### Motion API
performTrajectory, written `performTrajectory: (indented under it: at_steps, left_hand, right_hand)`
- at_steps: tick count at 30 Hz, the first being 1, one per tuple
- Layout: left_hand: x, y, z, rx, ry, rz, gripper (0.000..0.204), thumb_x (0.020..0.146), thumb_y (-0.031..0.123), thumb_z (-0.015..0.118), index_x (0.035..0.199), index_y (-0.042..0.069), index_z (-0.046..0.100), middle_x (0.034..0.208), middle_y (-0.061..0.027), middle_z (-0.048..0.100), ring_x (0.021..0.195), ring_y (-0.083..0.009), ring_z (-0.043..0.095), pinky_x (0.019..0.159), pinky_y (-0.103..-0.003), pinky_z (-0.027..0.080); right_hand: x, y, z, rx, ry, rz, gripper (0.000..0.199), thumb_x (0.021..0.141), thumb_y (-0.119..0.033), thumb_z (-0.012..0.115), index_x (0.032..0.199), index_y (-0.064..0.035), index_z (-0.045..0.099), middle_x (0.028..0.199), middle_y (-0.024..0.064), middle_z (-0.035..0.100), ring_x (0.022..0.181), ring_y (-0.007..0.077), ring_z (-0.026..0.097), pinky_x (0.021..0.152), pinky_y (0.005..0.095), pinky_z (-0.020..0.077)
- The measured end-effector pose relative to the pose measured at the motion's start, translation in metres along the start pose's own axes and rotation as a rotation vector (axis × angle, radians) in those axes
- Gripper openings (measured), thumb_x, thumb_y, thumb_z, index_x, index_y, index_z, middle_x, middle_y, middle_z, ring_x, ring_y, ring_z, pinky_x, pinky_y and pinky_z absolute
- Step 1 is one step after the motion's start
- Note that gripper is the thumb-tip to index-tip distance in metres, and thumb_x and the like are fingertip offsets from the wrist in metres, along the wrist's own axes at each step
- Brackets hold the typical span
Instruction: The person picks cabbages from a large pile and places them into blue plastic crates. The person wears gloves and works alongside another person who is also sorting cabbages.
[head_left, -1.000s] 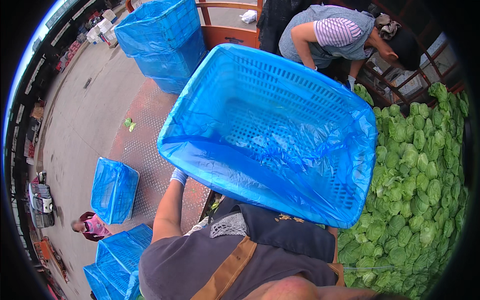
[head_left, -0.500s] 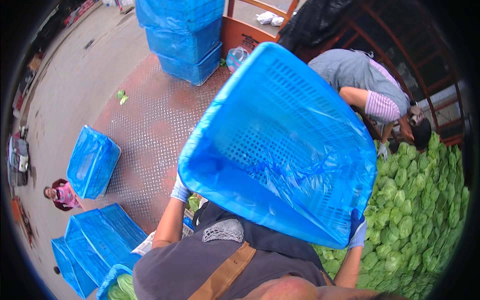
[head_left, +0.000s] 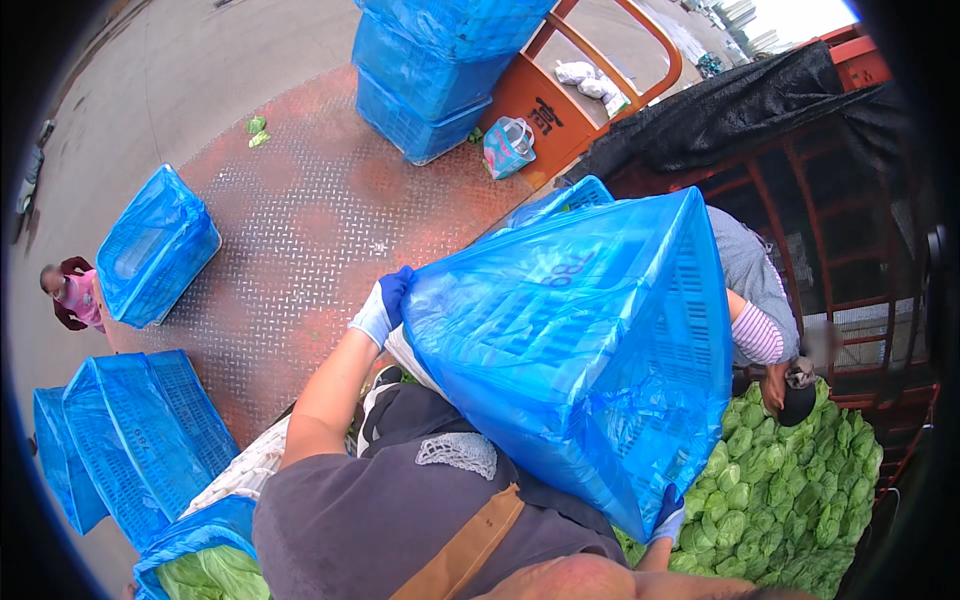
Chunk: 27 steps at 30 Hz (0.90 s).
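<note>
Between my two hands is a large blue plastic crate lined with thin blue film. It is tilted, with a film-covered side toward me and its perforated inside partly showing on the right. My left hand, in a white and blue glove, is closed on its left edge. My right hand, gloved alike, grips the lower right corner; its fingers are partly hidden. A large heap of green cabbages lies beyond my right hand.
A co-worker bends over the heap behind the crate. Tall stacked blue crates stand at the deck's far edge beside a bag. More lined crates are at left; one sits on the metal deck. Another person stands beyond.
The crate has been turned: its inside faced up toward me before, and now a side does. Both hands keep hold of it. My view has swung too.
</note>
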<state>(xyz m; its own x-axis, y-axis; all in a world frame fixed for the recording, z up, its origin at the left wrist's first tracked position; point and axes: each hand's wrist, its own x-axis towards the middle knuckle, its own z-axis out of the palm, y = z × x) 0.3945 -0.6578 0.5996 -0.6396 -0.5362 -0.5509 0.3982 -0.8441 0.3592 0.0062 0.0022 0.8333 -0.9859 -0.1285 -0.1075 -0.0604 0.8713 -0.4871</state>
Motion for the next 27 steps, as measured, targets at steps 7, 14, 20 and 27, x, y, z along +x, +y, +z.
performTrajectory:
  at_steps: [7,14,20,27]
  left_hand:
    - [-0.006,-0.124,-0.063,0.66,-0.128,0.028,0.048,0.106,0.038,0.051,0.12,-0.006,0.064,0.113,-0.0199,0.07,0.093,-0.0291,0.069,0.086,-0.042,0.057]
    - [-0.031,-0.168,-0.078,0.556,-0.277,-0.082,0.051,0.107,0.041,0.046,0.131,-0.002,0.058,0.125,-0.02,0.064,0.107,-0.0302,0.064,0.095,-0.045,0.053]
    - [-0.032,-0.134,-0.136,0.53,-0.248,-0.121,0.055,0.108,0.044,0.042,0.141,0.001,0.052,0.136,-0.0201,0.06,0.119,-0.031,0.06,0.103,-0.046,0.049]
    - [-0.072,0.015,-0.024,0.204,-0.038,0.395,0.067,0.11,0.049,0.035,0.158,0.003,0.029,0.161,-0.0172,0.034,0.143,-0.0311,0.041,0.119,-0.047,0.033]
  right_hand:
    - [-0.014,-0.04,0.02,0.512,-0.32,0.067,0.056,0.102,-0.04,0.058,0.131,0.0079,0.06,0.118,0.0136,0.07,0.101,0.0239,0.067,0.09,0.0376,0.0535]
    - [-0.026,-0.05,0.02,0.382,-0.28,0.048,0.057,0.103,-0.041,0.056,0.132,0.0082,0.06,0.12,0.0137,0.07,0.098,0.0238,0.068,0.089,0.0375,0.0544]
    - [-0.041,-0.089,0.034,0.362,-0.246,0.028,0.054,0.103,-0.041,0.057,0.128,0.0059,0.064,0.117,0.011,0.071,0.099,0.0206,0.067,0.088,0.0356,0.054]
    - [-0.053,-0.075,0.021,0.492,-0.226,0.068,0.05,0.105,-0.037,0.056,0.133,0.0043,0.061,0.118,0.0087,0.07,0.101,0.0151,0.065,0.089,0.0326,0.0529]
